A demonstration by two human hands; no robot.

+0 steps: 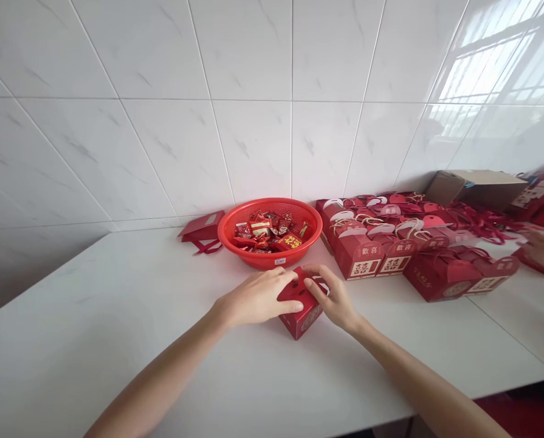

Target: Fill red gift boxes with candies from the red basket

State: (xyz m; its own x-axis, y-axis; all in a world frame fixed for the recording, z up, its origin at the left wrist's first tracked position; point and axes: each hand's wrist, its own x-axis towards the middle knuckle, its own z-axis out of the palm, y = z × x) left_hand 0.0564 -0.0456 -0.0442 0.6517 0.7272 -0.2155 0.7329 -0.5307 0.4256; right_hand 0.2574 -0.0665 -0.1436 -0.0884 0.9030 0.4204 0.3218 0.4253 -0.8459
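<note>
A small red gift box [300, 316] stands on the white table in front of me, one corner pointing toward me. My left hand [259, 296] grips its left side, the thumb lying along the upper front edge. Curled over the top and right side of the box is my right hand [333, 299], its fingertips on the top panel. Dark holes show in that panel between the hands. Just behind the box sits a red plastic basket [226, 234] with wrapped sweets [272, 231] in it.
Several red gift boxes [360, 255] with cord and ribbon handles stand in rows at the right. A flat red piece with ribbon [202, 228] lies left of the basket. A cardboard box [475, 182] is at the back right. Another person's hand [543, 246] reaches in from the right.
</note>
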